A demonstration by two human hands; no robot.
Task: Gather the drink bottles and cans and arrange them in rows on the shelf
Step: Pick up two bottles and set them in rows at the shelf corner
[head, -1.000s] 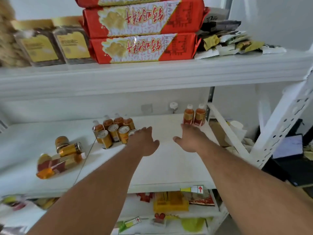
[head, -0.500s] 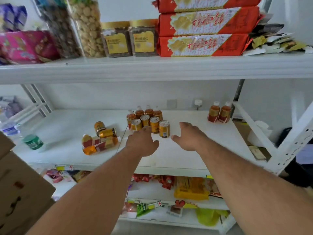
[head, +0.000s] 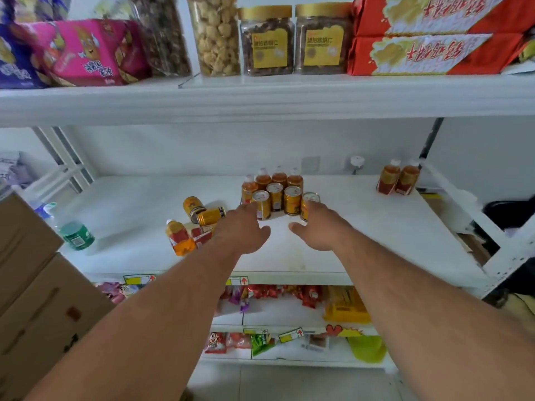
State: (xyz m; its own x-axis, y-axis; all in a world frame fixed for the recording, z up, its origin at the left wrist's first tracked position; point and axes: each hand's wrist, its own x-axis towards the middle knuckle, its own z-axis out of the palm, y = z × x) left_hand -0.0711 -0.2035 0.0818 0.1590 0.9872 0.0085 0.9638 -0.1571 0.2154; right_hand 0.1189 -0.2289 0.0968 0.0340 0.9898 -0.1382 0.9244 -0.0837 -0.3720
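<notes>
Both hands are being held out over the middle shelf (head: 376, 241), palms down, with nothing gripped in either. The left hand (head: 243, 230) is being kept relaxed, its fingers loosely extended toward the front-left can (head: 262, 204); whether the fingertips are touching that can cannot be told. The right hand (head: 320, 227) is likewise being held slack and empty, its fingers reaching up against the front-right can (head: 309, 204), which is partly being hidden behind them.

Between these two cans, two more upright cans (head: 283, 198) are being shown, and just behind them a row of four small amber bottles (head: 272, 180) with white caps is standing upright. To the left of the left hand, two loose cans (head: 202, 212) are lying near each other, one tipped on its side, and beside them bottles are lying flat (head: 181, 237), partly covered by the left wrist. Well apart, at the far right rear of the shelf, a pair of amber bottles (head: 398, 179) is standing upright, touching one another.

At the shelf's left end a green-labelled bottle (head: 75, 237) is being shown. Jars and red packets are being stored on the upper shelf (head: 260, 99).
</notes>
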